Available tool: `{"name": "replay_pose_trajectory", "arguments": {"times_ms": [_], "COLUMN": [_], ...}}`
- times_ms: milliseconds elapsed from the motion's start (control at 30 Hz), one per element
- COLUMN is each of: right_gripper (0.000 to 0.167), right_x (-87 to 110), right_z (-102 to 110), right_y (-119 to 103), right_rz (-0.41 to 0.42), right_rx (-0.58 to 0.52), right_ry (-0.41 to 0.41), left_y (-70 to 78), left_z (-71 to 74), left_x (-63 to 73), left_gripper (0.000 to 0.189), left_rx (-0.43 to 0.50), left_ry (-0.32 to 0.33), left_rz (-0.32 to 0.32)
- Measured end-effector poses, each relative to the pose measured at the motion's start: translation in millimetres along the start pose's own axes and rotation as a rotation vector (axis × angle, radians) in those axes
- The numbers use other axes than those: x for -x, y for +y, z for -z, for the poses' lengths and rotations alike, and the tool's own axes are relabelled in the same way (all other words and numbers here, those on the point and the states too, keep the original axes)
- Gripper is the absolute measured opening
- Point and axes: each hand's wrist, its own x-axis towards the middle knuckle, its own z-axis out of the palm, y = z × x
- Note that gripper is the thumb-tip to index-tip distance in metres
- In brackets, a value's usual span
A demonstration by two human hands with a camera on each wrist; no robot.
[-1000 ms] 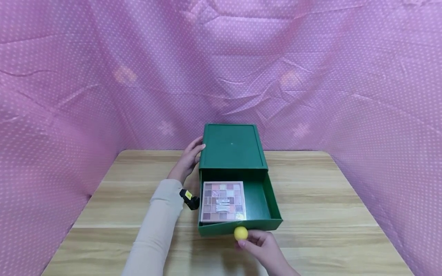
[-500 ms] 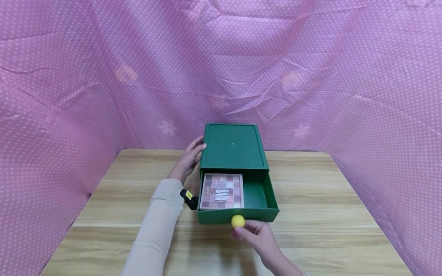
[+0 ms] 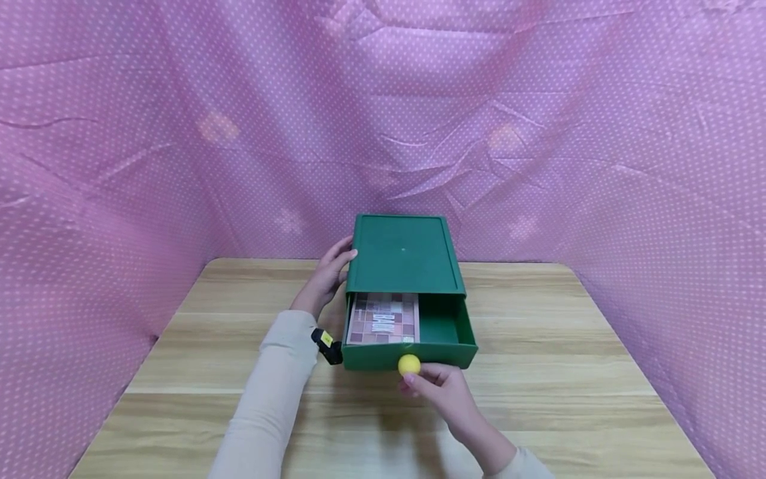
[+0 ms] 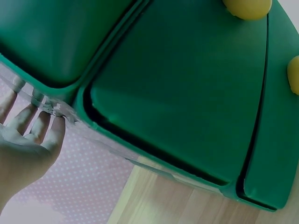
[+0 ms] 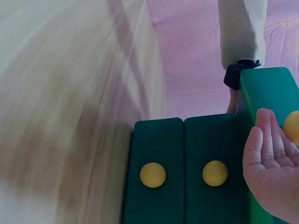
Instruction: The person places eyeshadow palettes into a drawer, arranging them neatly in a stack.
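Observation:
A green drawer cabinet (image 3: 403,253) stands on the table, its top drawer (image 3: 374,358) pulled partway out. Inside lies an eyeshadow palette (image 3: 383,322) on the left, its back end under the cabinet's top. With thumb and fingers, my right hand (image 3: 451,399) holds the yellow knob (image 3: 409,364) on the drawer's front. My left hand (image 3: 323,279) rests against the cabinet's left side, fingers spread along it in the left wrist view. Two lower drawers, one with a yellow knob (image 5: 215,173) and the other with a matching knob (image 5: 153,175), are closed.
The wooden table (image 3: 586,359) extends on both sides of the cabinet. A pink dotted cloth (image 3: 383,100) hangs behind the table and along both sides. A small black wrist camera (image 3: 328,346) on the left arm sits close beside the drawer's left wall.
The top drawer has slid farther into the cabinet, with my right hand moving forward on its knob. More of the palette is now covered. My left hand has stayed in place.

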Motion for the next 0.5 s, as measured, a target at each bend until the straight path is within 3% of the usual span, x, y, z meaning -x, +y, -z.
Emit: {"name": "replay_pose_trajectory", "arguments": {"times_ms": [267,500], "right_gripper": [0.036,0.036], "right_x": [-11.1,-20.1], "right_z": [3.2,5.8], "right_y": [-1.4,-0.8], "right_rz": [0.041,0.06], "right_rx": [0.004,0.006], "right_ry": [-0.002,0.002], "left_y": [-1.1,-1.1], "left_z": [1.0,-0.4], "left_x": [1.2,0.8], "left_gripper": [0.051,0.048], "left_rx": [-0.002,-0.002], "left_ry": [-0.02,0.002], "left_rz": [-0.016,-0.002]}}
